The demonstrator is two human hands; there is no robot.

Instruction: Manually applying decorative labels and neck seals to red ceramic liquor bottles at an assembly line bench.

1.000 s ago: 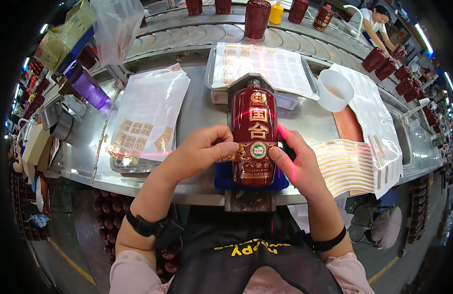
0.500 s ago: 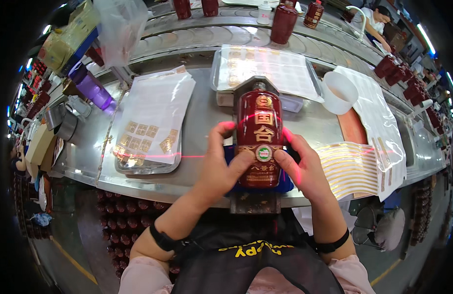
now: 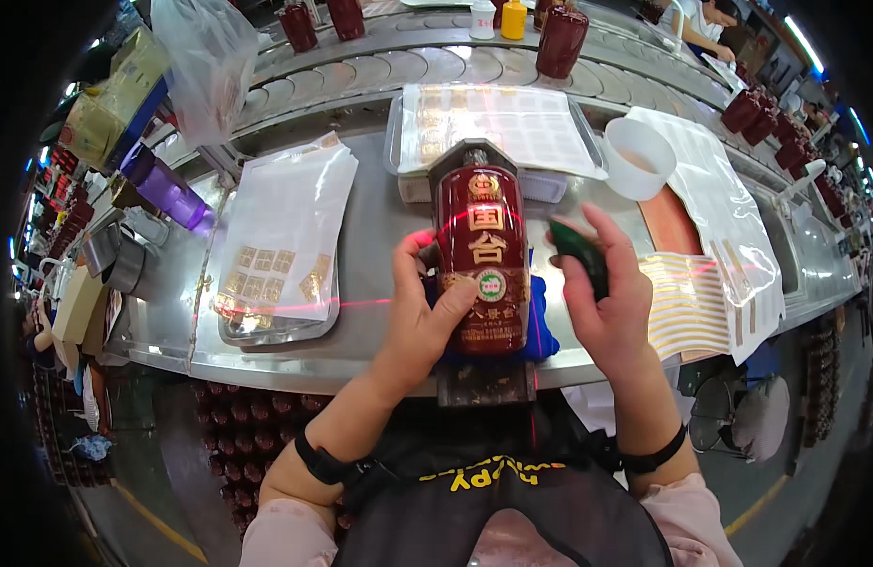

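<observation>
One steel desk [image 3: 370, 217]. Two metal trays bearing label sheets: left tray [image 3: 276, 338], far tray [image 3: 395, 142]. One dark-red bottle [image 3: 501, 317], printed side up, in holder [image 3: 488, 386] at desk's front middle; one blue cloth [image 3: 543, 326] beneath. Two hands: left hand [image 3: 422, 321], fingers around bottle's left side, thumb on front; right hand [image 3: 611, 307], fingers curled around green object, apart from bottle. One purple bottle [image 3: 167, 187]. One white tub [image 3: 639, 161]. One small green object [image 3: 583, 257], blurred, kind unclear.
</observation>
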